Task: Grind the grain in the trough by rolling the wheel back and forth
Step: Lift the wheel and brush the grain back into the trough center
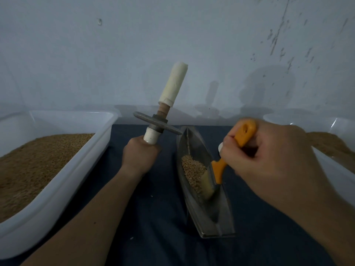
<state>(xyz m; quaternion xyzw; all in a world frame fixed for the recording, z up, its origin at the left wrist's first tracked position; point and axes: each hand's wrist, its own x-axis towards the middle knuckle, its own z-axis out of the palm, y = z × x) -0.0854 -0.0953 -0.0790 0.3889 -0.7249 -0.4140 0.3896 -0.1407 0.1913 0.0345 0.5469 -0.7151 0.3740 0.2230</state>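
Two bare hands: one left hand (141, 152), one right hand (269, 160). One grinding wheel (157, 122), a single metal disc on one axle with two white-wrapped grips. One metal trough (217, 214). One heap of grain (192, 169) inside it. One brush (219, 167) with an orange handle. Two white plastic tubs, a left tub (76, 169) and a right tub (342, 125), each with one bed of brown grain. One dark blue cloth (157, 217) underneath.
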